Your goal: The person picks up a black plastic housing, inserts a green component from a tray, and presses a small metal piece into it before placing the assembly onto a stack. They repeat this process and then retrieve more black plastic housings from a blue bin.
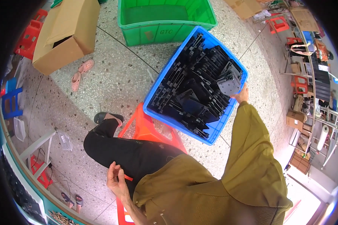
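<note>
A blue plastic crate (149, 98) stands in front of me, filled with rows of flat black parts (193, 92) that have notches and small holes. At its right side my right hand (242, 94) reaches over the rim, closed at the edge of several greyish-black plates (229, 83) that lie fanned and tilted above the others. Some of its fingers are hidden. Beside my black-trousered thigh, my left hand (117, 180) is raised, its fingers loosely bent and apart, with nothing visible in it.
A green plastic crate (165, 33) stands just beyond the blue one. A cardboard box (65, 33) and pink clogs (82, 75) are at the left. An orange-red stool (148, 125) is by my legs. Cluttered metal racks (314, 86) line the right side.
</note>
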The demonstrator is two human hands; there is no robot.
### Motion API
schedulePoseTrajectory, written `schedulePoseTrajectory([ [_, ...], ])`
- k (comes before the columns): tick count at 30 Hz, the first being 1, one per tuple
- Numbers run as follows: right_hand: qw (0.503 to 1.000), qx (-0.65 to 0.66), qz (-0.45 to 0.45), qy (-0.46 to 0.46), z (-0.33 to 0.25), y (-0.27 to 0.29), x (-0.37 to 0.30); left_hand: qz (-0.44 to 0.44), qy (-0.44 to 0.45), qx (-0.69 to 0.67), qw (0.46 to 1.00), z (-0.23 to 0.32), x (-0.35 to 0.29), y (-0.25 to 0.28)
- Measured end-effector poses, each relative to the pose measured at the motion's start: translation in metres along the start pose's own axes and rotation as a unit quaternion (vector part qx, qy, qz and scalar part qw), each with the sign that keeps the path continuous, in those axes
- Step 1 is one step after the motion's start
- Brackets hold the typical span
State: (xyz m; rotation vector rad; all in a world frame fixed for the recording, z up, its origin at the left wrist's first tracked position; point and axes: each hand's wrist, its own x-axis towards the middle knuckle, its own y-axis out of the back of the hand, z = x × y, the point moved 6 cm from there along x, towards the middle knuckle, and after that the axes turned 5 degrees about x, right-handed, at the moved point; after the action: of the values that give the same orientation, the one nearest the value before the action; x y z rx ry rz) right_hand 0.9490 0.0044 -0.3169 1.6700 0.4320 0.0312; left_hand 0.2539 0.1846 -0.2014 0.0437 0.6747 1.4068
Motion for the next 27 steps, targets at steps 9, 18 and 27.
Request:
schedulePoseTrajectory([
  [9,0.991,0.032,-0.113,0.064,-0.001,-0.033,0.105,-0.031,0.022,0.109,0.993,0.033,0.013,-0.010],
  [18,0.988,-0.027,-0.149,0.039,-0.016,-0.057,0.126,-0.017,0.035,0.101,0.994,0.032,0.011,-0.011],
  [27,0.978,-0.051,-0.198,0.052,-0.015,-0.063,0.134,-0.011,0.049,0.103,0.993,0.040,0.016,-0.021],
])
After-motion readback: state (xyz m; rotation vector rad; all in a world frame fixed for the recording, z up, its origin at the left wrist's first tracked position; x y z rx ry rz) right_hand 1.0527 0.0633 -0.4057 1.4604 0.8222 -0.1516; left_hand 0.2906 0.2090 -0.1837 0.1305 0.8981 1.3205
